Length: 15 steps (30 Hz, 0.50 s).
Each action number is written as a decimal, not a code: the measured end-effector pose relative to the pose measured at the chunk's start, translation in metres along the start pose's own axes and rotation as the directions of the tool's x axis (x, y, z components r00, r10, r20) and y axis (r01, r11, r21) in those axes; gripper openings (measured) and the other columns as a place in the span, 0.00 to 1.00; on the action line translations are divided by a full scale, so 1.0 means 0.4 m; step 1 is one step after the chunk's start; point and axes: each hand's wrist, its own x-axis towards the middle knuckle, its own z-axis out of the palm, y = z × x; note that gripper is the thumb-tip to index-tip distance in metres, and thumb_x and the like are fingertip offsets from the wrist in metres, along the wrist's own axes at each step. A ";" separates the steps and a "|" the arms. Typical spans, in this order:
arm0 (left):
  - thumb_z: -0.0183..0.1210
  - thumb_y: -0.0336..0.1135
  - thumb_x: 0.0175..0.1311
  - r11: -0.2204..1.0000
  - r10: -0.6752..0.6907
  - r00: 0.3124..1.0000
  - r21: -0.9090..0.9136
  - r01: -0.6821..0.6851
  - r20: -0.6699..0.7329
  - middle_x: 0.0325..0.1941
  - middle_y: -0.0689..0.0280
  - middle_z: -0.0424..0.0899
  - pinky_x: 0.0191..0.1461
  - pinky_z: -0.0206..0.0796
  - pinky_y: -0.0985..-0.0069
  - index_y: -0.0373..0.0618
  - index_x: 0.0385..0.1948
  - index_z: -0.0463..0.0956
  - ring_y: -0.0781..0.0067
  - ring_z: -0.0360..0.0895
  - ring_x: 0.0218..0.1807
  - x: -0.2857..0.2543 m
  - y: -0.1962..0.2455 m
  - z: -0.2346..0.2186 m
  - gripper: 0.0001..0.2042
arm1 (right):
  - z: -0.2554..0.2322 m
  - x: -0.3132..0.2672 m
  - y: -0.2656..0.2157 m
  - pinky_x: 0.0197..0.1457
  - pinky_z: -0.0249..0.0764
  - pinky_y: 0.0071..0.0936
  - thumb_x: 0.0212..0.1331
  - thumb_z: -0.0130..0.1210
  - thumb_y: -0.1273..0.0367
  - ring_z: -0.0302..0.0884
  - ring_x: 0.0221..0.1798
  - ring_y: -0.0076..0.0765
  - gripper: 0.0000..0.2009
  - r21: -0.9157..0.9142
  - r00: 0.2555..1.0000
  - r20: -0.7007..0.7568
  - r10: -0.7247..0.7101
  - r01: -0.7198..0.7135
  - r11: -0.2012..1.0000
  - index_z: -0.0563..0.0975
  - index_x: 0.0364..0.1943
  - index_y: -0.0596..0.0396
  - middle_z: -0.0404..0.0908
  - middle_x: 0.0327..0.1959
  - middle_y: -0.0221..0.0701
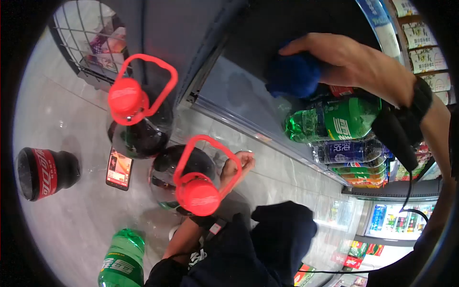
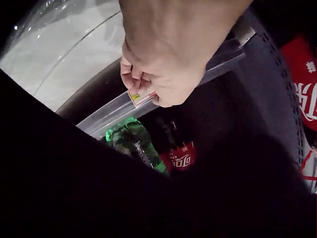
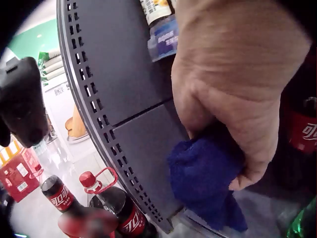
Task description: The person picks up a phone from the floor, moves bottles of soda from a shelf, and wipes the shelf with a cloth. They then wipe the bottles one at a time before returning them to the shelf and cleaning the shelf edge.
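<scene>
My right hand [image 1: 334,52] grips a bunched dark blue cloth [image 1: 294,74] over the bottom shelf. In the right wrist view the cloth [image 3: 208,178] hangs below the palm against the grey shelf wall. My left hand [image 1: 237,167] is behind a big cola bottle with a red handle [image 1: 201,193], its fingers loosely curled and holding nothing. In the left wrist view that left hand [image 2: 163,64] overlaps the shelf's front edge by a price tag [image 2: 142,99]. A green soda bottle [image 1: 334,119] lies on the shelf near the cloth.
A second red-handled cola bottle [image 1: 138,115], a phone [image 1: 119,167], a smaller cola bottle [image 1: 45,173] and a green bottle [image 1: 122,260] are on the floor. More bottles [image 1: 349,150] line the shelf. A wire basket [image 1: 91,38] stands at the upper left.
</scene>
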 end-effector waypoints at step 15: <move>0.56 0.33 0.58 0.956 -0.288 0.874 0.164 0.242 0.392 0.40 0.72 0.73 0.45 0.62 0.83 0.45 0.45 0.69 0.83 0.69 0.43 -0.134 -0.057 -0.050 0.14 | 0.080 0.125 0.233 0.48 0.72 0.31 0.51 0.54 0.70 0.76 0.39 0.34 0.13 0.135 0.987 0.158 0.032 -0.054 0.989 0.73 0.39 0.65 0.77 0.37 0.39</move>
